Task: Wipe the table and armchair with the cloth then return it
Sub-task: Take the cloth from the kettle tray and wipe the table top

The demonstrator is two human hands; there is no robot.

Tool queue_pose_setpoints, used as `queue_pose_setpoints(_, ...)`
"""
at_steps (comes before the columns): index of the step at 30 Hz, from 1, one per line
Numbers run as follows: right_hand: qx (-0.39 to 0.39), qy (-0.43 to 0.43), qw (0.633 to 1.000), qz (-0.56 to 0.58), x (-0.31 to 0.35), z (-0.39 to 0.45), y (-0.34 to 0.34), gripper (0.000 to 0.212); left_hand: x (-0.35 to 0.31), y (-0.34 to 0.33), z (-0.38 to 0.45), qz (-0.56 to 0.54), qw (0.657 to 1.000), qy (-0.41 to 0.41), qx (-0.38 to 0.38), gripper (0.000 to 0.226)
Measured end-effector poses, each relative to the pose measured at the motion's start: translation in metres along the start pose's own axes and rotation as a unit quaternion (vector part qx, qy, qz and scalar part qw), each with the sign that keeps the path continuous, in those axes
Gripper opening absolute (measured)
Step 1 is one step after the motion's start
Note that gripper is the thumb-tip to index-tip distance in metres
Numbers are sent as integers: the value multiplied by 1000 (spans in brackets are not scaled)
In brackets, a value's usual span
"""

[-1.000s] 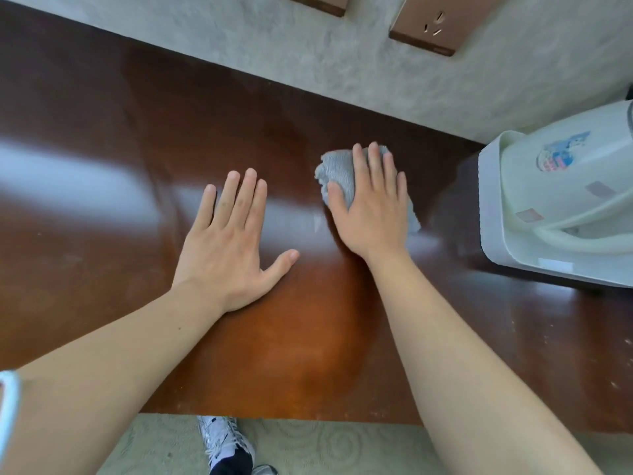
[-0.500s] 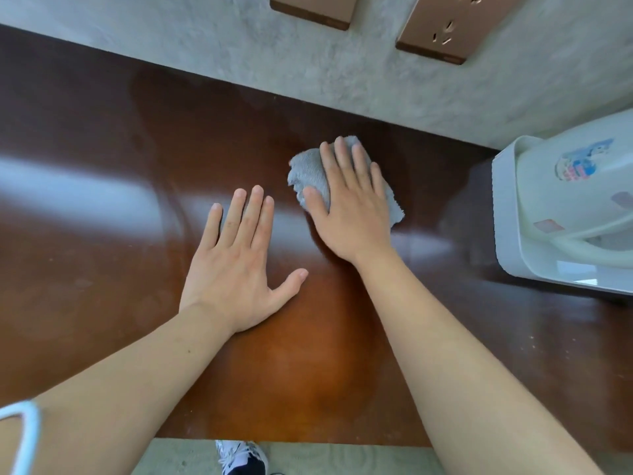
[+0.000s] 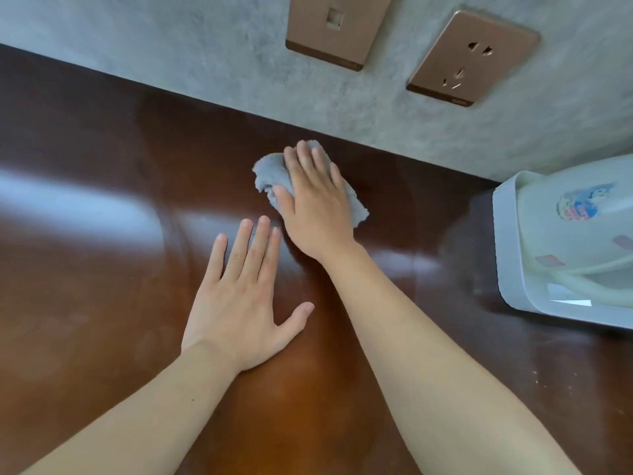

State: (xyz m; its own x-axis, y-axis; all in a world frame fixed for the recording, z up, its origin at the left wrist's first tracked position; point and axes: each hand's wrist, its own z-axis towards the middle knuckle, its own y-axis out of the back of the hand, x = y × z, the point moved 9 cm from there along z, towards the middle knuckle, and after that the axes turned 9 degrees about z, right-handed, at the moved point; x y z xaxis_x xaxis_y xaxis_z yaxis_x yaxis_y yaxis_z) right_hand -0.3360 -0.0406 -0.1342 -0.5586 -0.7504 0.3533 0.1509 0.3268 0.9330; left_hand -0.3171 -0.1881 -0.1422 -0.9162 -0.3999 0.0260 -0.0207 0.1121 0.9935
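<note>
wall point(image 3: 205, 63): grey, textured | two bronze socket plates point(image 3: 472, 58) | white appliance point(image 3: 565, 248) far right

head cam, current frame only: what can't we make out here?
- Cloth: mostly covered by the right hand pressing on it; its full outline and folds are hidden.
- White appliance: cut off by the right edge; its sticker is too blurred to read.
- Table: runs past the left and bottom edges; glare washes out the left part.
- Armchair: not in view.
- Left hand: lies flat, hiding the wood beneath.
</note>
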Motion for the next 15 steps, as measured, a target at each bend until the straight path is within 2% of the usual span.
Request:
queue_pose_setpoints(3, 27, 96, 995, -25, 53, 44, -15, 59, 1, -1, 0, 0, 1000, 2, 5, 99)
queue_pose_setpoints(7, 50, 128, 990, 16, 59, 56, -15, 58, 2, -3, 0, -2, 1000, 3, 3, 99)
queue_pose_setpoints(10, 26, 107, 992, 65, 22, 41, 4, 55, 1, -2, -1, 3, 1000, -2, 4, 100)
queue_pose_setpoints(15, -18, -3, 998, 59, -74, -1, 36, 54, 1, -1, -1, 16, 1000, -7, 11, 101)
